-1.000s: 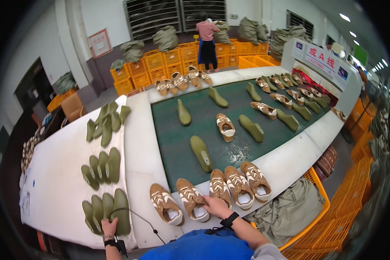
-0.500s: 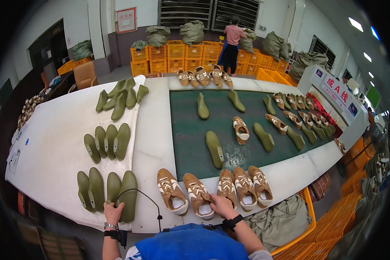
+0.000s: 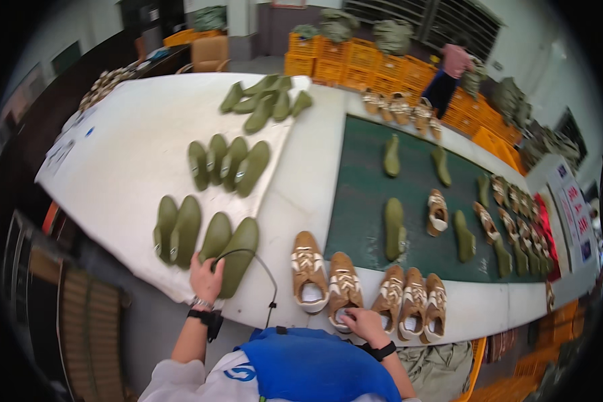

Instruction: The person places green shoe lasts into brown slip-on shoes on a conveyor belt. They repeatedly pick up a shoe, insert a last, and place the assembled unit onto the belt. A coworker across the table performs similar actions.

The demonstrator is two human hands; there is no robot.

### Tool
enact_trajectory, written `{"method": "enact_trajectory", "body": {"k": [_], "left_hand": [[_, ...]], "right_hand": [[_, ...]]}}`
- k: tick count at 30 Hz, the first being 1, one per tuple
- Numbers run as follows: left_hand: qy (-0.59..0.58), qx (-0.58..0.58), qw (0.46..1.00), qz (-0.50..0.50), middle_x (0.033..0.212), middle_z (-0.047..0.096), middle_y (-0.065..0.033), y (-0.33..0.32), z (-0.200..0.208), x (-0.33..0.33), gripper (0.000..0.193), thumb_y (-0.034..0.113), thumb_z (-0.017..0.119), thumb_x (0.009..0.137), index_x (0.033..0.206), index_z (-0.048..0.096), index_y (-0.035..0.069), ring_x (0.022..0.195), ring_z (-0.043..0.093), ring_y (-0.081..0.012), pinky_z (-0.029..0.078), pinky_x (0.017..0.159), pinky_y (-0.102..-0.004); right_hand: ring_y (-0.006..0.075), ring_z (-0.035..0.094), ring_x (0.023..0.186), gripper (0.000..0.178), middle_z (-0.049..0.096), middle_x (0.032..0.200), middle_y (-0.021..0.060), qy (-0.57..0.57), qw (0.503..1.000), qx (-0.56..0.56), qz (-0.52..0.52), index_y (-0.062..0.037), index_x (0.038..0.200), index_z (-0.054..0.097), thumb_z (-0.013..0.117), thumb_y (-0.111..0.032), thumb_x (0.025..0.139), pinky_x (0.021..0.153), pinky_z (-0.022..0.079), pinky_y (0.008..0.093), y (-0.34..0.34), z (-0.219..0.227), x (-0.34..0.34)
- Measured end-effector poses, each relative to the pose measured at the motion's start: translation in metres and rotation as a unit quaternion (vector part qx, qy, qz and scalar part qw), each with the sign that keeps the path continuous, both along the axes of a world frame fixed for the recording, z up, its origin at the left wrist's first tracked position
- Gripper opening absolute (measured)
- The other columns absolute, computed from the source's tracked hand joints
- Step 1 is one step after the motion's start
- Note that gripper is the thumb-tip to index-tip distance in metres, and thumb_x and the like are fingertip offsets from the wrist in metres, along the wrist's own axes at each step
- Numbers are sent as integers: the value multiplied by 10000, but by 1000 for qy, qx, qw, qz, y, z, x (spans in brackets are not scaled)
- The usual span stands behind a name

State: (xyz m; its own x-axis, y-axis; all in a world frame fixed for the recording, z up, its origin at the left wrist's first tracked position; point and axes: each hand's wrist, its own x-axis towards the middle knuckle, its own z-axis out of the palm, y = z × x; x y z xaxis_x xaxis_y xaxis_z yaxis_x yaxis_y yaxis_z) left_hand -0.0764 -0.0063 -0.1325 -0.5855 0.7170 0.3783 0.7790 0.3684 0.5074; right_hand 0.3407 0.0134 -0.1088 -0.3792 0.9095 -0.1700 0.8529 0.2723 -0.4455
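Note:
My left hand (image 3: 206, 276) is closed around the heel end of an olive-green shoe last (image 3: 216, 234), which lies in the near row on the white cloth. A larger last (image 3: 241, 251) lies right beside it, to the right. My right hand (image 3: 363, 323) has its fingers bent at the heel opening of a brown sneaker (image 3: 345, 281) with cream stripes and laces. Its fingertips are partly hidden there. Another brown sneaker (image 3: 309, 268) stands to its left, and several more (image 3: 414, 301) stand to its right along the table edge.
A thin black cable (image 3: 264, 264) arches near my left hand. Lasts and sneakers stand on the green conveyor belt (image 3: 362, 181). More lasts (image 3: 229, 167) lie in rows on the white cloth (image 3: 114, 147). Orange crates (image 3: 362, 63) and a person (image 3: 454, 67) are at the back.
The view has turned leftward, so the table appears shifted right and tilted. My left hand stays at the last's heel; my right hand stays at the sneaker, its fingers now at the opening.

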Motion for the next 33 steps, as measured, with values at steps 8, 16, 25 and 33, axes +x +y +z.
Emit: {"method": "enact_trajectory", "body": {"k": [8,16,25,33], "left_hand": [[-114,90,988,-45,1142,595,-182,-20,12,-14,260,214,537,908,916,688,2,1012,580,-294,454,864,-360],[-301,88,949,6,958,692,-99,-86,85,-36,408,325,464,970,984,674,-24,928,630,-161,466,853,-293],[-431,297,849,-79,1047,658,-153,-117,176,-1,441,343,444,984,1065,630,-49,1009,616,-215,445,957,-340],[-529,347,747,-202,1046,650,-165,-73,184,44,427,336,424,993,1034,623,-40,1017,611,-239,439,972,-379]], "right_hand": [[320,648,746,316,675,754,111,-6,1000,-22,21,-126,977,685,587,-386,827,679,507,423,13,-1,7],[341,639,715,259,664,728,134,22,998,-14,52,-102,923,690,621,-321,804,668,507,428,20,-10,13],[359,633,760,222,662,795,151,-61,973,-9,223,-93,982,672,599,-230,823,674,496,448,40,78,-14],[120,605,857,385,623,1117,78,361,771,-406,331,-28,1288,511,572,-126,921,795,501,245,28,69,-140]]}}
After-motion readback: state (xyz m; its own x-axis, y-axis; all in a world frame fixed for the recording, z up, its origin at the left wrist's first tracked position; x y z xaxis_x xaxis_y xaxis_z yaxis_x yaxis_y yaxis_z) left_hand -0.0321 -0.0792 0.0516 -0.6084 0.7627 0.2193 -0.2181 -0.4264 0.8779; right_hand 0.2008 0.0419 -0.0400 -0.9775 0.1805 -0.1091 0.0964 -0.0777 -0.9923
